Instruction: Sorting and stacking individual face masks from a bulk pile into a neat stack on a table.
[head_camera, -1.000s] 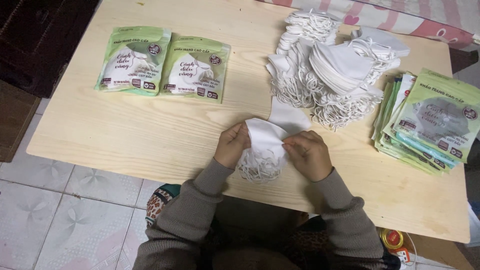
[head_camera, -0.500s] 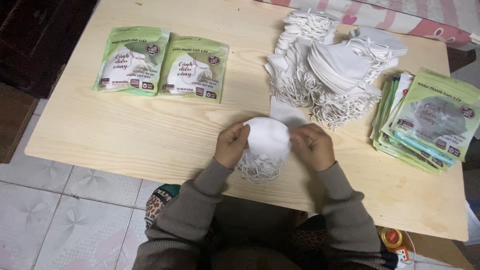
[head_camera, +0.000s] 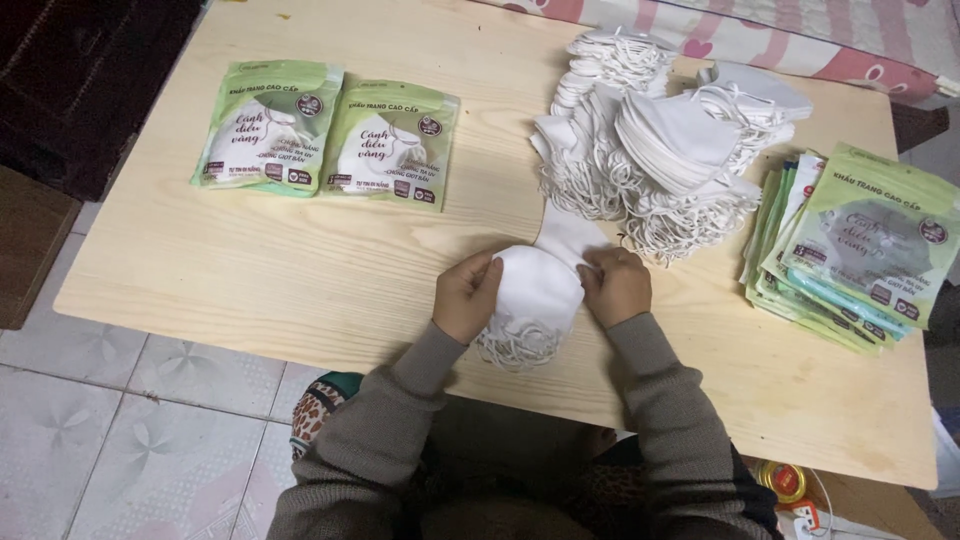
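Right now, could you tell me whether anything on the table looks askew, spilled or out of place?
Nothing looks damaged or spilled. The big pile of white face masks is loose, its ear loops tangling outward. The stack of green pouches at the right edge is fanned unevenly. Both hands, left hand and right hand, hold a small bundle of masks.

The small stack of face masks (head_camera: 535, 290) at the near edge of the pale, wood-grained table (head_camera: 300, 260) is plain white, ear loops included. Beyond it on the table, the big heap of masks (head_camera: 660, 140) is the same white. At the table's far left lie two filled packets (head_camera: 330, 135) — light green with white centres. The stack of empty pouches (head_camera: 850, 245) at its right edge is green and grey. Both sleeves (head_camera: 400, 430) are grey-brown. Below the table, the floor tiles (head_camera: 120, 420) are pale grey with a flower pattern.
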